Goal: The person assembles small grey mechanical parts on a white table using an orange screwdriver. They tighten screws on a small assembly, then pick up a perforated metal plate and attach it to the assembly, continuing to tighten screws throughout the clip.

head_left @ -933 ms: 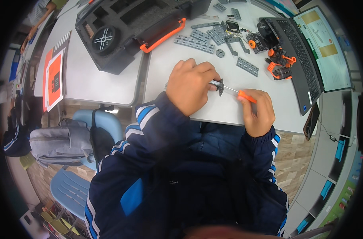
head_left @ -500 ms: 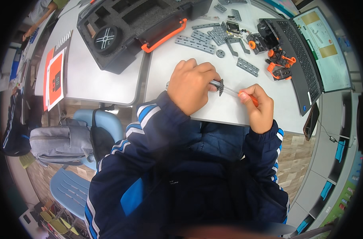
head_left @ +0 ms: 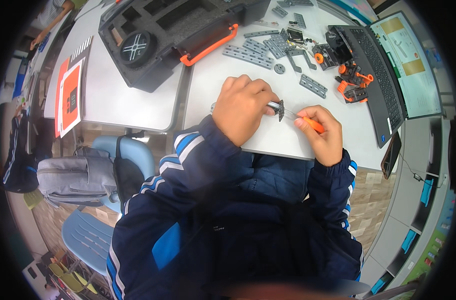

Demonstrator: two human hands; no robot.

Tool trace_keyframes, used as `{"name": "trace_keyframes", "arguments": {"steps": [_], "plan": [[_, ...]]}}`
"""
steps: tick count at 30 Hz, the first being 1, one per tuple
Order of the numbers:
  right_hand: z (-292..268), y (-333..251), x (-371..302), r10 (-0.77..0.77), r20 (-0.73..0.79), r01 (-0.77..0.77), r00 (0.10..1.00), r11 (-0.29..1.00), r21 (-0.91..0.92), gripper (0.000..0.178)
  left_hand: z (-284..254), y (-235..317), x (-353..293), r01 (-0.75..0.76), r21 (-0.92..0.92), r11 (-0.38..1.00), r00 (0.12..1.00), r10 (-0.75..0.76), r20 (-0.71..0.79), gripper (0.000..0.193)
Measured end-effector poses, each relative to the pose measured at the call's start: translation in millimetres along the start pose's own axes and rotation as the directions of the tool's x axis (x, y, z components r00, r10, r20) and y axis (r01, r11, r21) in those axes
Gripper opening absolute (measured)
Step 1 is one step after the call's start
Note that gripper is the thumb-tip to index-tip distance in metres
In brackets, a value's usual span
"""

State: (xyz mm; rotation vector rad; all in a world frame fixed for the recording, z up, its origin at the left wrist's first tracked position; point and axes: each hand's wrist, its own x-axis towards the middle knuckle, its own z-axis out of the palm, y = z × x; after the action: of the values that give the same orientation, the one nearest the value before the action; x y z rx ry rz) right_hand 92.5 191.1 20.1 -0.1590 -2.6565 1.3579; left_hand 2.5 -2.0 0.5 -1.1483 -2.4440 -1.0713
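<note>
My left hand (head_left: 246, 109) is closed around a small metal part with a dark toothed or flanged piece (head_left: 281, 110) at its right end; most of the part is hidden by my fingers. My right hand (head_left: 324, 134) grips the orange handle of a screwdriver (head_left: 314, 125). The screwdriver's thin shaft points left, its tip at the dark end piece. Both hands are just above the near edge of the white table (head_left: 283, 142). Beyond them lie grey perforated metal plates (head_left: 248, 56), a slotted plate (head_left: 313, 86) and a small round disc (head_left: 279, 69).
An open laptop (head_left: 375, 65) stands at the right, beside black and orange mechanical parts (head_left: 355, 82). A black foam-lined case (head_left: 160, 65) with an orange handle (head_left: 213, 47) and a wheel (head_left: 137, 48) is at the back left. Orange-and-white booklets (head_left: 70, 100) lie further left. A grey backpack (head_left: 78, 177) rests on a blue chair.
Both hands stay in nearly the same place. My right-hand fingers have shifted slightly on the screwdriver handle, and the handle has turned a little toward level.
</note>
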Motion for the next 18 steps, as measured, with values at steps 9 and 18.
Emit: {"name": "trace_keyframes", "arguments": {"steps": [9,18], "plan": [[7.5,5.4,-0.5,-0.172,-0.208,0.136,0.963,0.975,-0.177,0.012,0.8,-2.0,0.2,0.003,-0.009,1.0,1.0,-0.003,-0.019,0.025],[5.9,9.5,-0.1,-0.032,-0.218,0.026,0.975,0.999,-0.03,0.014,-1.2,-1.7,1.2,-0.001,-0.02,1.0,1.0,0.001,-0.005,0.024]]}}
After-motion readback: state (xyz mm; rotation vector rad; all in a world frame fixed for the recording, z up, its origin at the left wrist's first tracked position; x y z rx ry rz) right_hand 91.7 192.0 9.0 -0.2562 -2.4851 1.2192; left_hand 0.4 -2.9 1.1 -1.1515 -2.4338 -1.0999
